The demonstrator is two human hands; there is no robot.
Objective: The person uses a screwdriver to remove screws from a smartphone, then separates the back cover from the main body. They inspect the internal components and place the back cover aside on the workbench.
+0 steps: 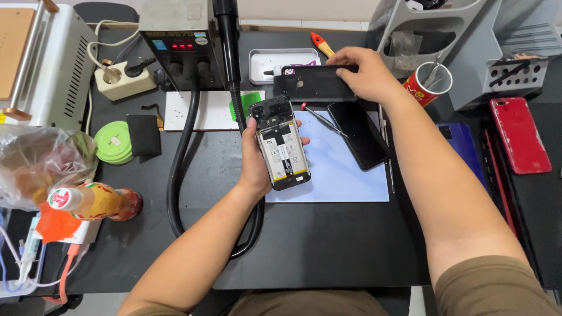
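The right hand (366,73) covers part of the black back cover (310,85); the plastic bag (41,164) hides its contents.

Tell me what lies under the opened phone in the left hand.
Under the opened phone are the fingers of the left hand and, lower down, a pale blue mat on the black table. The phone hides the mat's left part.

Phone repair workshop: hot-air rework station (178,41), opened phones (518,133), tool rack (468,35)

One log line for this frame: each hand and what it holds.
left hand: holds opened phone, back off, above white mat | right hand: grips black back cover near metal tray | table: black phone
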